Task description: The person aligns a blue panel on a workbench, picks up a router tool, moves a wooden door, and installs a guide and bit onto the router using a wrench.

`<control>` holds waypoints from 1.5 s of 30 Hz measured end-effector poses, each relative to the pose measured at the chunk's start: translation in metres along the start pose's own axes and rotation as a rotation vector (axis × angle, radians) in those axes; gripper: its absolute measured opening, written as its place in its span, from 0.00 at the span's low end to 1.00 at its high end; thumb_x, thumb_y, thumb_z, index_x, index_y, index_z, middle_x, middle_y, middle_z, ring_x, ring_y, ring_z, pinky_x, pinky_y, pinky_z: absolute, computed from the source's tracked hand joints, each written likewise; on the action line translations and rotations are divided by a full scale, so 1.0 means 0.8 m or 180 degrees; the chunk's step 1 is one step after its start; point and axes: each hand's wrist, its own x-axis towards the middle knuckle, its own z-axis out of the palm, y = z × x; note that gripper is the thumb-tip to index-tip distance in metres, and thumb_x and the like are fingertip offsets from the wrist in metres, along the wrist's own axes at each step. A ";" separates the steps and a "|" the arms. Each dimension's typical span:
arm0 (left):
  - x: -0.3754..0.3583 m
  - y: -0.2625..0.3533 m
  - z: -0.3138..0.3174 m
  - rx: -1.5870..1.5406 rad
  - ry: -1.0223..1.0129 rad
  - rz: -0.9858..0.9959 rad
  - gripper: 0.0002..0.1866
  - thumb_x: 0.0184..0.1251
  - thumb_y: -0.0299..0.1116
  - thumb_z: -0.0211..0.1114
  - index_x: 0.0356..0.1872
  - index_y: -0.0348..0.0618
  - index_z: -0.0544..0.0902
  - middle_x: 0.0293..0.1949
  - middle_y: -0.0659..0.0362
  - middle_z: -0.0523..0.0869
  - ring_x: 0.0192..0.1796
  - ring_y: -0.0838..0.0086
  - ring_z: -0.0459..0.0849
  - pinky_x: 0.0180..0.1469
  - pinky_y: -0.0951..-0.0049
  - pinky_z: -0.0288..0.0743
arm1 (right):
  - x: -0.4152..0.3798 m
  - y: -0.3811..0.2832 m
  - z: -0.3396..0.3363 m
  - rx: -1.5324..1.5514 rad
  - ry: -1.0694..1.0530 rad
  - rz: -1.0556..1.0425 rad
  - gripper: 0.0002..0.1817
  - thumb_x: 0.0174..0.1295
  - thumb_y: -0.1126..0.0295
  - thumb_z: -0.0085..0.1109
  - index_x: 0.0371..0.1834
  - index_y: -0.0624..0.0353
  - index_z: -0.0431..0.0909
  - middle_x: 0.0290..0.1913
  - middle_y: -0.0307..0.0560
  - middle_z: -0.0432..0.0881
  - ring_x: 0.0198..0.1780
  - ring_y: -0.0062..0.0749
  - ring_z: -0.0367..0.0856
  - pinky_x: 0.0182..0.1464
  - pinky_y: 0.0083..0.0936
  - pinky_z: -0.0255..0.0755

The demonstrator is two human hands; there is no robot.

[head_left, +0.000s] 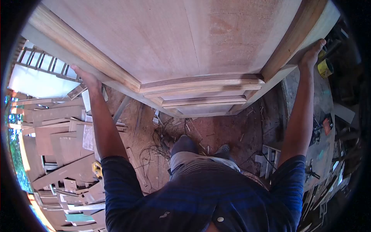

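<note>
A large wooden panelled door point(166, 42) stands in front of me, with pale flat panels and raised moulding strips. Its lower part tapers away toward the floor. My left hand point(88, 80) grips the door's left edge, part of its fingers hidden by the frame. On the opposite edge, my right hand point(310, 58) holds the frame with its arm stretched out. Both arms reach forward at either side of the door.
Wood offcuts and boards point(62, 143) are heaped on the left, below a ladder point(46, 63). Dark cables point(148, 154) and wood scraps litter the floor by my feet. A workbench point(322, 104) with tools stands right, near a yellow container point(325, 68).
</note>
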 end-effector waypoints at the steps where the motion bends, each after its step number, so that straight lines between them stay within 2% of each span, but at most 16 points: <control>1: 0.001 0.000 0.000 -0.0011 0.0018 -0.0061 0.51 0.79 0.76 0.30 0.87 0.45 0.44 0.85 0.44 0.52 0.85 0.51 0.53 0.85 0.51 0.47 | 0.001 0.001 0.000 -0.0066 -0.0014 -0.0031 0.54 0.75 0.24 0.34 0.86 0.61 0.52 0.85 0.53 0.57 0.83 0.43 0.56 0.84 0.36 0.46; 5: -0.004 -0.004 0.005 0.0071 0.0110 -0.0023 0.52 0.78 0.77 0.29 0.87 0.45 0.45 0.85 0.44 0.53 0.85 0.51 0.54 0.84 0.51 0.49 | 0.029 0.029 -0.017 -0.0092 -0.0081 -0.0347 0.55 0.75 0.24 0.35 0.86 0.62 0.52 0.84 0.54 0.58 0.83 0.45 0.56 0.83 0.38 0.47; 11: 0.038 -0.036 0.003 -0.0325 -0.0071 -0.0175 0.56 0.74 0.81 0.35 0.86 0.44 0.45 0.84 0.45 0.54 0.84 0.50 0.56 0.83 0.49 0.53 | 0.010 0.005 0.029 0.0003 0.0162 0.0122 0.52 0.76 0.25 0.28 0.86 0.59 0.50 0.84 0.56 0.57 0.82 0.49 0.59 0.84 0.42 0.52; 16: 0.046 -0.050 0.000 -0.0338 -0.0087 0.0107 0.57 0.72 0.82 0.39 0.86 0.47 0.43 0.84 0.46 0.53 0.84 0.52 0.55 0.83 0.49 0.55 | 0.000 0.003 0.039 0.0033 0.0185 0.0233 0.51 0.76 0.25 0.26 0.86 0.58 0.51 0.83 0.58 0.58 0.81 0.52 0.61 0.83 0.46 0.55; 20: 0.040 -0.044 -0.001 -0.0430 -0.0047 -0.0143 0.58 0.71 0.83 0.39 0.86 0.48 0.41 0.83 0.46 0.53 0.84 0.55 0.54 0.83 0.50 0.55 | 0.019 0.020 0.016 -0.0135 0.0285 -0.0064 0.49 0.77 0.28 0.31 0.87 0.56 0.46 0.84 0.58 0.55 0.81 0.52 0.60 0.82 0.48 0.54; 22: 0.033 -0.035 0.006 -0.0423 0.0302 -0.0150 0.53 0.75 0.79 0.38 0.86 0.48 0.46 0.82 0.47 0.56 0.82 0.55 0.59 0.82 0.52 0.58 | 0.027 0.032 -0.011 -0.0391 0.0231 -0.0374 0.48 0.77 0.31 0.36 0.87 0.56 0.44 0.83 0.60 0.55 0.81 0.52 0.59 0.82 0.49 0.55; 26: 0.023 -0.024 0.011 -0.0569 0.0433 -0.0175 0.50 0.78 0.77 0.37 0.86 0.47 0.48 0.81 0.48 0.57 0.82 0.56 0.61 0.81 0.53 0.59 | 0.062 0.064 -0.062 -0.1565 0.0009 -0.1510 0.47 0.78 0.37 0.46 0.88 0.54 0.41 0.82 0.62 0.55 0.81 0.50 0.58 0.81 0.50 0.55; 27: 0.022 -0.023 0.007 -0.0483 0.0375 -0.0253 0.53 0.76 0.78 0.38 0.86 0.48 0.46 0.83 0.48 0.55 0.83 0.56 0.57 0.83 0.53 0.56 | 0.067 0.069 -0.069 -0.1679 -0.0046 -0.1657 0.48 0.78 0.39 0.49 0.88 0.54 0.40 0.81 0.62 0.55 0.81 0.49 0.58 0.81 0.50 0.55; 29: 0.017 -0.022 0.003 -0.0411 0.0263 -0.0355 0.57 0.72 0.82 0.39 0.87 0.49 0.42 0.86 0.49 0.49 0.86 0.55 0.50 0.86 0.51 0.48 | 0.058 0.056 -0.068 -0.1714 -0.0125 -0.1619 0.47 0.79 0.41 0.49 0.88 0.55 0.40 0.82 0.62 0.54 0.81 0.49 0.58 0.82 0.48 0.54; 32: 0.010 -0.055 -0.012 -0.0888 0.0142 -0.0493 0.58 0.72 0.80 0.45 0.87 0.47 0.42 0.87 0.49 0.48 0.86 0.55 0.50 0.86 0.51 0.46 | 0.055 0.061 -0.051 -0.0318 0.0231 -0.0776 0.44 0.83 0.37 0.36 0.88 0.58 0.42 0.83 0.55 0.54 0.81 0.47 0.60 0.82 0.43 0.55; 33: 0.010 -0.065 -0.011 -0.0981 0.0007 -0.0421 0.58 0.72 0.80 0.47 0.87 0.45 0.43 0.86 0.49 0.49 0.86 0.55 0.51 0.86 0.51 0.46 | 0.072 0.085 -0.072 -0.0433 0.0309 -0.0900 0.46 0.82 0.34 0.35 0.88 0.59 0.45 0.82 0.54 0.59 0.81 0.46 0.61 0.82 0.41 0.56; 34: 0.005 -0.043 0.003 -0.1048 -0.0202 -0.0631 0.58 0.73 0.77 0.50 0.87 0.42 0.43 0.86 0.48 0.52 0.85 0.55 0.53 0.85 0.52 0.48 | 0.055 0.053 -0.041 0.0653 0.0391 -0.0135 0.48 0.80 0.31 0.36 0.87 0.60 0.49 0.82 0.55 0.62 0.80 0.46 0.63 0.81 0.39 0.57; 36: -0.003 -0.052 0.002 -0.1008 -0.0317 -0.0689 0.55 0.76 0.74 0.50 0.86 0.40 0.46 0.84 0.47 0.54 0.84 0.55 0.56 0.84 0.53 0.50 | 0.094 0.104 -0.088 0.0742 0.0094 0.0231 0.50 0.78 0.28 0.37 0.87 0.60 0.51 0.83 0.55 0.61 0.80 0.46 0.63 0.81 0.39 0.58; 41: 0.001 -0.076 -0.011 -0.0824 -0.0277 -0.0738 0.47 0.82 0.66 0.48 0.84 0.35 0.52 0.81 0.45 0.61 0.81 0.56 0.61 0.82 0.56 0.54 | 0.061 0.064 -0.051 0.0422 -0.0085 0.0136 0.54 0.75 0.25 0.36 0.87 0.61 0.50 0.84 0.56 0.57 0.82 0.46 0.59 0.82 0.40 0.53; 44: -0.003 -0.092 -0.040 -0.0950 -0.0174 -0.0499 0.48 0.83 0.68 0.42 0.85 0.38 0.49 0.81 0.43 0.60 0.80 0.52 0.64 0.81 0.51 0.59 | 0.059 0.079 -0.076 0.0300 -0.0175 0.0196 0.55 0.75 0.24 0.36 0.87 0.62 0.49 0.85 0.57 0.56 0.83 0.47 0.57 0.83 0.41 0.51; 45: -0.016 -0.067 -0.035 -0.0920 -0.0471 -0.0067 0.48 0.83 0.69 0.42 0.85 0.38 0.50 0.80 0.43 0.61 0.80 0.52 0.65 0.81 0.52 0.60 | 0.056 0.085 -0.085 0.0279 -0.0201 0.0214 0.55 0.75 0.24 0.36 0.87 0.63 0.49 0.85 0.57 0.56 0.83 0.47 0.56 0.83 0.41 0.50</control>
